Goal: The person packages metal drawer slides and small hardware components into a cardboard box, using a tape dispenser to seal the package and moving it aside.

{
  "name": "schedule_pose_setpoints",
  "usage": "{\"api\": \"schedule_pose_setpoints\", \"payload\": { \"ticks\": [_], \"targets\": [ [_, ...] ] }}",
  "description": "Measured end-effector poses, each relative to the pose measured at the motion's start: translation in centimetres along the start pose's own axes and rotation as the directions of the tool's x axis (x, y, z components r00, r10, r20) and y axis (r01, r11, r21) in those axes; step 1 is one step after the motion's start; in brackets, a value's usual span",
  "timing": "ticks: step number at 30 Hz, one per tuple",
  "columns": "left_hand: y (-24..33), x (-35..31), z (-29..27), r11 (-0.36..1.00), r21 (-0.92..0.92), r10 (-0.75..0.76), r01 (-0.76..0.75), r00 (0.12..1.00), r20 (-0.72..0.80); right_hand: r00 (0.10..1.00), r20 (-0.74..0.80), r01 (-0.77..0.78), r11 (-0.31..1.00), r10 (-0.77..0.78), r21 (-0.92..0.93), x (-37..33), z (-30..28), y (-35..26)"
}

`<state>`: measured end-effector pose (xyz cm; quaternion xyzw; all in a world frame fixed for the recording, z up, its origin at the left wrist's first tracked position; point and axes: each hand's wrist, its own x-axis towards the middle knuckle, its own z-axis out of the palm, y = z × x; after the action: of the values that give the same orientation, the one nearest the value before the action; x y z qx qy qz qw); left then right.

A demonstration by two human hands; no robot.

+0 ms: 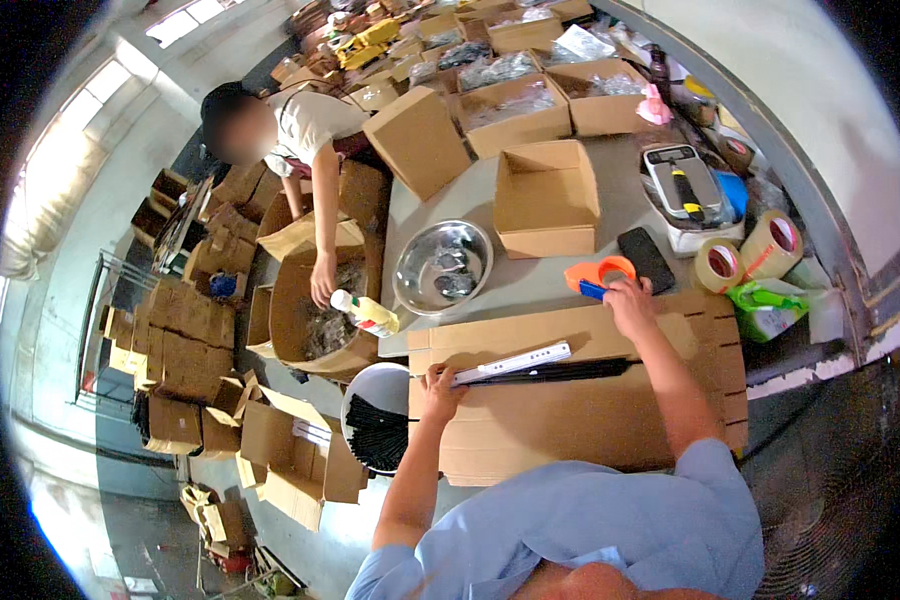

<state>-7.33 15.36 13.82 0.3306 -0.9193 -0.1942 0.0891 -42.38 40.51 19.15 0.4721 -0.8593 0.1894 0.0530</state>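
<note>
A long cardboard carton (540, 435) lies in front of the person, with a dark line of thin black strips (560, 372) along its middle; whether they rest on it or sink into a gap there is hard to tell. A pale slotted metal rail (520, 361) lies aslant over the carton's left half, just beside the strips. The left hand (442, 391) is at the carton's left end, fingers bent and partly closed at the near tip of the rail; whether it grips or merely touches, I cannot tell. The right hand (631, 306), fingers partly curled, is over the carton's far edge toward the right, touching an orange-and-blue tape dispenser (582, 274); how firm its hold is, I cannot tell.

Beyond the carton's far edge, the table (425, 205) carries a steel bowl (408, 284), an open cardboard box (547, 243) and a black phone (647, 259). Rolls of packing tape (775, 245) stand off the carton's far right corner. Left of the carton is a white bucket (367, 381) of black strips (375, 436); past its far left corner, a co-worker's hand (323, 279) is near a pale bottle (372, 315).
</note>
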Motion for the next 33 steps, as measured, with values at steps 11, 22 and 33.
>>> {"api": "schedule_pose_setpoints", "payload": {
  "ticks": [11, 22, 33],
  "targets": [
    [-1.7, -0.8, -1.0, 0.99, -0.125, 0.05, -0.058, 0.997, -0.065, 0.895, -0.147, -0.35, 0.869, 0.42, 0.35, -9.3, 2.4, -2.7],
    [-0.1, -0.4, -1.0, 0.988, -0.144, 0.054, -0.061, 0.997, -0.051, 0.944, -0.27, -0.147, 0.975, 0.188, 0.165, -11.3, 3.9, -7.7],
    [-0.7, -0.7, -1.4, 0.942, -0.315, 0.045, -0.113, 0.976, -0.215, 0.974, -0.192, -0.11, 0.993, 0.116, 0.046, -1.4, 4.2, -12.0]
  ]
}}
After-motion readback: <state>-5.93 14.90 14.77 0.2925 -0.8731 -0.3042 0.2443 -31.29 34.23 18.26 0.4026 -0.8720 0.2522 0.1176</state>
